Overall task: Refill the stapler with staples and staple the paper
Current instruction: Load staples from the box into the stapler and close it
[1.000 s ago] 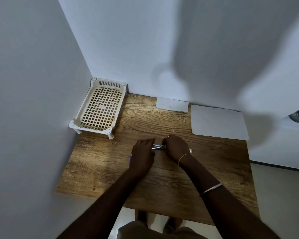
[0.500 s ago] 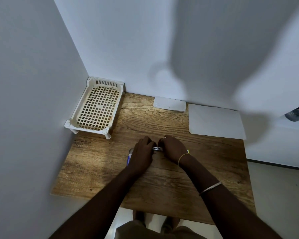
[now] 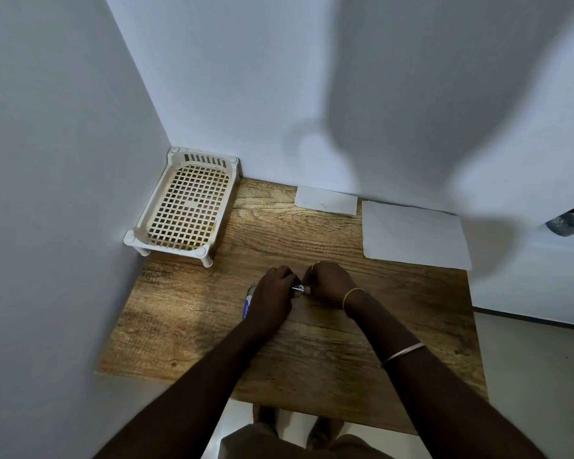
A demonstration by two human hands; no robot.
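My left hand [image 3: 274,298] and my right hand [image 3: 328,283] meet over the middle of the wooden table [image 3: 312,359], both closed around a small stapler [image 3: 299,288]. Only a short shiny metal piece of it shows between my fingers. A blue-and-white edge [image 3: 248,303], likely the stapler's body or a staple box, sticks out to the left of my left hand. A large white paper sheet [image 3: 413,233] lies at the table's back right. A smaller white sheet [image 3: 325,200] lies by the back wall.
A cream plastic lattice tray [image 3: 186,207] on short legs stands in the back left corner against both walls. Walls close off the left and back. The table's right edge drops to the floor [image 3: 537,376]. My feet show below the front edge.
My two hands have drawn closer together, so less of the shiny metal piece shows between them. The blue-and-white edge has appeared left of my left hand. The view shifted slightly.
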